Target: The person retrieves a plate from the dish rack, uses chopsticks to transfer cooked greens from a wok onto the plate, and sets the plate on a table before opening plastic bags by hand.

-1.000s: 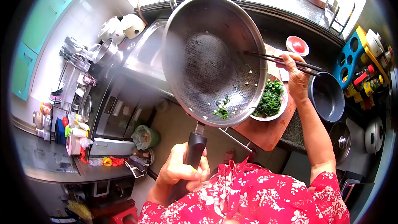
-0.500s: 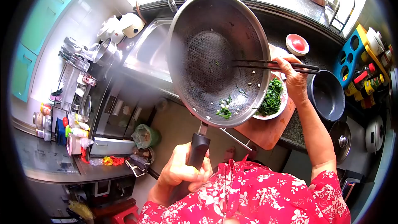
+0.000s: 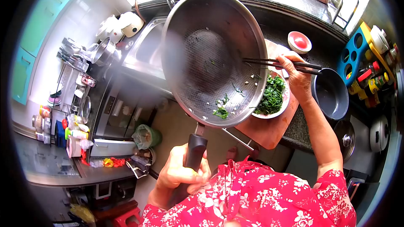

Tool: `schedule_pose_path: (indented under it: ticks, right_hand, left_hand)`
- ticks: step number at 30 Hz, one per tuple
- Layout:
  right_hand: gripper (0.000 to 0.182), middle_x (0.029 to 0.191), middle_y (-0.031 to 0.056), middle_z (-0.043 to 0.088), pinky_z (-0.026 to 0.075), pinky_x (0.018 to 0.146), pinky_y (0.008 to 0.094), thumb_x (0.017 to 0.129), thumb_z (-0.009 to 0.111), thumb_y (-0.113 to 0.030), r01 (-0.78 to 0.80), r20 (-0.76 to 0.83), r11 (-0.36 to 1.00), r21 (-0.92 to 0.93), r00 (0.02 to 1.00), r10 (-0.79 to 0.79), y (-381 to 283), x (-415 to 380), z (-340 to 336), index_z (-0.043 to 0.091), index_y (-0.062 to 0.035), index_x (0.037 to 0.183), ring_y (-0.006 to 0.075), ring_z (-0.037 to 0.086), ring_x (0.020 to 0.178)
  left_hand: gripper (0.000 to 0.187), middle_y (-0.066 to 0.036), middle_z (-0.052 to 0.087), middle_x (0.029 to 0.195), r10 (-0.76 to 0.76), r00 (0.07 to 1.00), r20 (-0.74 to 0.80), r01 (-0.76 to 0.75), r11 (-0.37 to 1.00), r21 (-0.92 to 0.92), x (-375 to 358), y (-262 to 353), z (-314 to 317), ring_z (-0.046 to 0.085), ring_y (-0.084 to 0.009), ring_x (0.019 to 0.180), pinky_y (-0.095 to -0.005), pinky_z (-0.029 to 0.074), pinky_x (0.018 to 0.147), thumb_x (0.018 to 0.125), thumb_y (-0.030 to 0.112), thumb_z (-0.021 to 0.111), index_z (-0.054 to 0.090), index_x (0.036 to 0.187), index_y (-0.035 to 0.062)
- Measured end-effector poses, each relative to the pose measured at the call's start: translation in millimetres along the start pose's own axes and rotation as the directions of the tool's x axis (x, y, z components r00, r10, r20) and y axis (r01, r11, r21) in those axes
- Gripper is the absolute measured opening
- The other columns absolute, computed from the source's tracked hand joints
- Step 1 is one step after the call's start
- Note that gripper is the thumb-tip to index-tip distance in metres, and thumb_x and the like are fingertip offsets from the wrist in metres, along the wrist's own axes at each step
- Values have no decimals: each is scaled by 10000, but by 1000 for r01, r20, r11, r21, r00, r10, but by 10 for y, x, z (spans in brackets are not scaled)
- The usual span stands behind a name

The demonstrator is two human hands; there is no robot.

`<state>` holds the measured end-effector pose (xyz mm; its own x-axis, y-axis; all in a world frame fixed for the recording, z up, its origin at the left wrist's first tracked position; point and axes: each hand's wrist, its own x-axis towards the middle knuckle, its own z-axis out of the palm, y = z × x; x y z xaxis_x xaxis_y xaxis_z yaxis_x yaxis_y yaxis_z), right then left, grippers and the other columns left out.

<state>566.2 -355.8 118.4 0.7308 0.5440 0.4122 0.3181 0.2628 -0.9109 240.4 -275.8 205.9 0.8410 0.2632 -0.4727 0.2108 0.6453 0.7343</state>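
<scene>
My left hand is closed round the black handle of a large wok, which is held up and tilted. A few leafy greens and small white bits stick to the wok's inner wall. In my right hand is a pair of dark chopsticks, their tips reaching over the wok's right rim. Below that rim stands a white plate heaped with cooked greens; the wok hides part of it. A wooden cutting board lies under the plate.
A red-centred bowl sits behind the board. To the right are a dark pot, a glass lid and sauce bottles. The sink is on the left, with a green bin on the floor.
The wok has shifted slightly left in view, along with my left hand. The chopstick tips are now nearer the wok's right rim. Both hands keep their grips.
</scene>
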Motion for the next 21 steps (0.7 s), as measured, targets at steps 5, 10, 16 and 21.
schedule_pose_path:
  ticks: [5,10,16,21]
  right_hand:
    - [78,754,78,625,496,598,244,821,569,-44,-107,-2,993,-56,994,107,43,-113,-392,593,8,768,134,611,663]
    - [107,722,84,623,515,585,257,832,560,-59,-112,-55,991,69,992,115,-301,-262,-598,612,12,770,144,618,656]
    - [80,819,94,608,499,703,274,834,557,-26,-161,43,984,81,986,158,-187,-464,-94,601,40,824,146,592,729]
    - [63,850,99,602,486,726,263,827,548,9,1,47,998,-60,999,2,-150,-546,-384,601,38,809,137,577,763]
  left_hand:
    - [480,-249,522,604,50,999,18,-49,999,-23,-15,-31,-42,436,-185,322,-273,335,294,539,-85,560,392,988,-90]
    - [470,-246,524,604,25,1000,-2,-25,1000,7,7,0,-44,437,-183,323,-271,336,294,540,-82,546,394,984,-83]
    - [465,-241,526,602,31,999,-9,-31,999,24,20,-6,-3,432,-176,320,-269,332,294,536,-83,534,398,981,-80]
    - [465,-236,526,597,38,999,-31,-37,998,57,16,-3,19,427,-168,318,-267,331,296,532,-82,537,402,977,-77]
